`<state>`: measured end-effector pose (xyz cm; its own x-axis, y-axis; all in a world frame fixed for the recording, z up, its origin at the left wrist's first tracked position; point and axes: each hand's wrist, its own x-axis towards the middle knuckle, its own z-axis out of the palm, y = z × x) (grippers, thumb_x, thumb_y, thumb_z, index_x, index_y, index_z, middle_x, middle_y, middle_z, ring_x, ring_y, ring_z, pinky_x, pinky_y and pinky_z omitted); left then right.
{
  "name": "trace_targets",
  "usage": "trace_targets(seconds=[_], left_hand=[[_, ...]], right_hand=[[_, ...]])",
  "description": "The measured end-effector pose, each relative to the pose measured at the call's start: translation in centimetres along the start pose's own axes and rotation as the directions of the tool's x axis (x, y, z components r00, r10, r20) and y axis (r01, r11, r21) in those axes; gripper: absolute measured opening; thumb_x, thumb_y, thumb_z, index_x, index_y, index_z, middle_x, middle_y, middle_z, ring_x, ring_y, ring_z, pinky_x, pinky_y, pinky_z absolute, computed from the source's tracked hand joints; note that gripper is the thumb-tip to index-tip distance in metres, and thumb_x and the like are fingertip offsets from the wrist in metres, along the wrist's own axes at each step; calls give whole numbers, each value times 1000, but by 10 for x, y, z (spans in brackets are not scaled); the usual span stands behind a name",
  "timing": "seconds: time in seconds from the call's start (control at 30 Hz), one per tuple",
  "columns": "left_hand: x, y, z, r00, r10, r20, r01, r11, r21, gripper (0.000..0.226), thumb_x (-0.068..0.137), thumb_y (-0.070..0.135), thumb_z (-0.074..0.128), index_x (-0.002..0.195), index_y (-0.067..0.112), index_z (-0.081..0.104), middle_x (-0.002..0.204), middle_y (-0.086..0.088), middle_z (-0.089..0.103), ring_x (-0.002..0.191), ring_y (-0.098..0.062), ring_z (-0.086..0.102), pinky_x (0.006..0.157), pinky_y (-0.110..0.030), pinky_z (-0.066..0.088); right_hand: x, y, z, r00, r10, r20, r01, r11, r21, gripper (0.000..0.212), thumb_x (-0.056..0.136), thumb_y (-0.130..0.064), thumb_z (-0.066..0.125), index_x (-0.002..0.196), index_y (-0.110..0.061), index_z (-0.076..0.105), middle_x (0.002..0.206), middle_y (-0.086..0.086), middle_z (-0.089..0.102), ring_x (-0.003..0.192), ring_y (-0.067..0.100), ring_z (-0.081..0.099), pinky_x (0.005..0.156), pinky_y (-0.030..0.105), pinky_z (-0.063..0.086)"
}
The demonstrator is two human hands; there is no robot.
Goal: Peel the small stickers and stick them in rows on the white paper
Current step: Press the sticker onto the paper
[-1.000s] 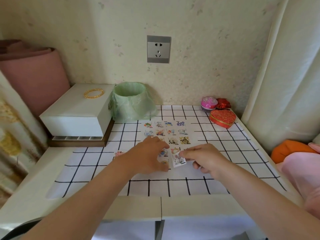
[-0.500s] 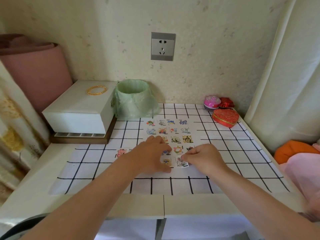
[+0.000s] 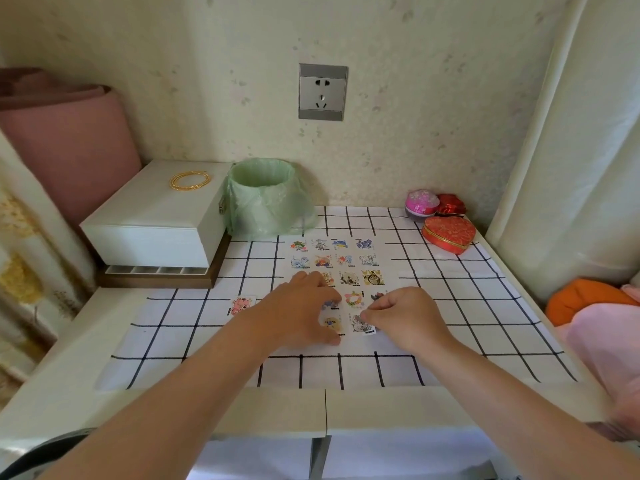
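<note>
Below the curled fingers of the right hand [image 3: 405,317] lies a small square sticker [image 3: 363,326], white with a grey bunny, pinched at its top. The left hand [image 3: 298,313] has its fingers flat on the white paper [image 3: 389,261].

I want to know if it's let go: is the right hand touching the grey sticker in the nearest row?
Touching. The head view shows the right hand with curled fingertips meeting the far right corner of the small grey paper sticker, no gap.

L hand [image 3: 298,313] on paper [image 3: 388,275] — R hand [image 3: 405,317] pinches sticker [image 3: 363,326].
</note>
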<state>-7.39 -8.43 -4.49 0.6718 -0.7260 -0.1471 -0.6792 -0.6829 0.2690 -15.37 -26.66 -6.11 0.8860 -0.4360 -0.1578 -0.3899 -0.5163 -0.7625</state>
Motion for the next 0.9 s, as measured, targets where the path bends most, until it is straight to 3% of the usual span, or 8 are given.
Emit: trace_targets(seconds=[0.1, 0.27, 0.43, 0.67, 0.77, 0.9], left_hand=[[-1, 2, 0, 999, 42, -22, -42, 999, -27, 67, 81, 48, 75, 141, 33, 48, 131, 10, 43, 124, -12, 35, 104, -35, 40], [-4, 8, 3, 977, 210, -37, -212, 974, -74, 35, 87, 22, 71, 121, 31, 69, 127, 15, 56, 122, -9, 44, 99, -34, 44], [-10, 10, 7, 972, 232, -37, -232, 973, -3, 29, 93, 20, 60, 119, 29, 72, 131, 14, 56, 122, -10, 46, 94, -34, 48], [-18, 10, 24, 960, 248, -128, -240, 968, 79, 34, 95, 19, 51, 126, 25, 65, 134, 9, 54, 122, -15, 48, 96, -37, 48], [-22, 10, 35, 932, 298, -208, -269, 950, 156, 34, 91, 25, 47, 119, 21, 64, 124, 4, 60, 113, -21, 55, 83, -42, 53], [-31, 13, 43, 912, 316, -263, -265, 941, 211, 44, 88, 37, 38, 122, 21, 60, 123, 2, 62, 110, -23, 60, 79, -41, 56]], right_hand=[[0, 1, 0, 1000, -15, 0, 15, 1000, -14, 7, 76, -25, 85, 75, -21, 80, 75, -17, 68, 76, -7, 59, 58, 17, 40], [-1, 2, 2, 999, -35, -23, 33, 997, -70, 6, 76, -30, 82, 73, -27, 79, 75, -20, 68, 80, 1, 64, 58, 18, 44], [-6, 1, 4, 993, -75, -96, 47, 964, -263, 12, 78, -42, 78, 75, -31, 74, 77, -18, 69, 79, 5, 65, 64, 24, 50], [-14, 2, -2, 956, -261, -133, 158, 843, -514, 38, 81, -57, 71, 112, -36, 65, 104, -12, 65, 95, 13, 64, 70, 26, 43], [-17, 11, -3, 899, -436, -47, 314, 716, -624, 30, 89, -45, 66, 116, -33, 66, 111, -9, 62, 97, 18, 65, 69, 28, 46], [-26, 28, 0, 706, -692, 151, 565, 423, -708, 16, 87, -27, 63, 99, -27, 74, 104, -11, 69, 83, 20, 63, 61, 33, 51]])
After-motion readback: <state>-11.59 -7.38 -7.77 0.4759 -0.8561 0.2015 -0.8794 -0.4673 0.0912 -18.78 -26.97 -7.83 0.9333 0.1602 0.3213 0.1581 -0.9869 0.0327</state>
